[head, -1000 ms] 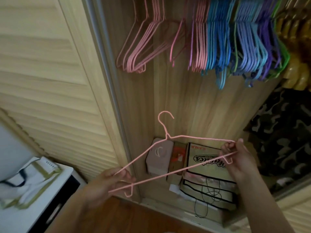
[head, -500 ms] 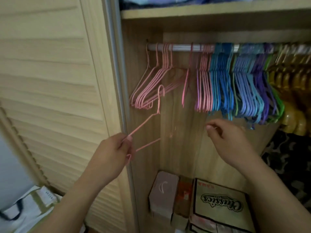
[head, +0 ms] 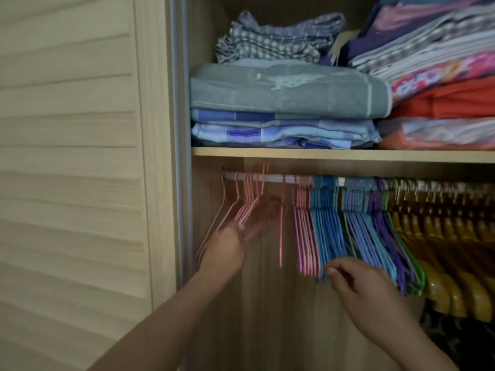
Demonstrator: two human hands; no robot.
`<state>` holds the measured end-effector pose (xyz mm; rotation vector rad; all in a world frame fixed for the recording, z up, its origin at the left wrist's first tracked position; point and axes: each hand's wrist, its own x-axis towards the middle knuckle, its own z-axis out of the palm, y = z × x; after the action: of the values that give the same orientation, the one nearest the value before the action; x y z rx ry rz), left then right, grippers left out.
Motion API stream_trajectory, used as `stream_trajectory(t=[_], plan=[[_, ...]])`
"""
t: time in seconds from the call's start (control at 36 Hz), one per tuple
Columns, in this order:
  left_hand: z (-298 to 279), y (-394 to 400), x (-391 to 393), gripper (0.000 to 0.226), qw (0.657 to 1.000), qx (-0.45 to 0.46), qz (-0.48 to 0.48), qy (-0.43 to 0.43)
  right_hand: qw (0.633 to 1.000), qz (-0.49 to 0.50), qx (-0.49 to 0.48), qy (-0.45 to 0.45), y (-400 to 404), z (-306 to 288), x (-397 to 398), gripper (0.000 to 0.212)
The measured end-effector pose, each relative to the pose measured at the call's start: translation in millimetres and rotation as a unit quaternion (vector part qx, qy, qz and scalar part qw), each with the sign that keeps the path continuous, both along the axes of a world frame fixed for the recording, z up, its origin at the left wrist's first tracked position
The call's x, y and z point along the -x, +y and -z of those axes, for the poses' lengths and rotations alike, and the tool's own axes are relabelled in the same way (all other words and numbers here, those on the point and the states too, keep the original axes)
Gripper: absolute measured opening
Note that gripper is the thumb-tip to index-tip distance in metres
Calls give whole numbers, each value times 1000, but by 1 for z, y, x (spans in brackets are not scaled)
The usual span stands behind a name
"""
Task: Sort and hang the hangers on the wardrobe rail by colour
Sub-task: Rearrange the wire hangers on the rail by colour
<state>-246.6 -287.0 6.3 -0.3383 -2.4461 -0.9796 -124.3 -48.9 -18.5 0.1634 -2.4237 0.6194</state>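
Note:
A white wardrobe rail (head: 270,178) runs under the shelf. On it hang, from left to right, pink wire hangers (head: 247,199), a second pink bunch (head: 304,226), blue hangers (head: 326,223), purple hangers (head: 367,223), green hangers (head: 407,253) and yellow wooden hangers (head: 455,253). My left hand (head: 227,247) is shut on a pink hanger (head: 263,180) raised among the left pink bunch. Its blurred hook sits at rail height. My right hand (head: 356,285) hovers just below the blue hangers, fingers loosely curled, holding nothing.
A louvred wardrobe door (head: 80,170) fills the left side, with its frame (head: 179,156) next to my left hand. The shelf (head: 334,153) above the rail carries folded towels (head: 289,89) and stacked linens (head: 434,62).
My view has tilted up from the wardrobe floor to the rail. My left hand lifted the pink hanger up to the rail. My right hand let go of it and now hangs under the blue hangers.

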Motion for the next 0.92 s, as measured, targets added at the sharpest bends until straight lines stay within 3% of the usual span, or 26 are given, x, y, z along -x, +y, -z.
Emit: stream_trajectory(t=[0.33,0.53,0.92], plan=[[5,38,21,16,1000,11,4,27,1000,12,2,-29,8,3,1,23],[12,37,21,26,998,-30,9,57,1000,16,13,-23,12,8,2,21],[61,-2,4,37,995,-90,37,17,998,20,15,-52,14,23,3,22]])
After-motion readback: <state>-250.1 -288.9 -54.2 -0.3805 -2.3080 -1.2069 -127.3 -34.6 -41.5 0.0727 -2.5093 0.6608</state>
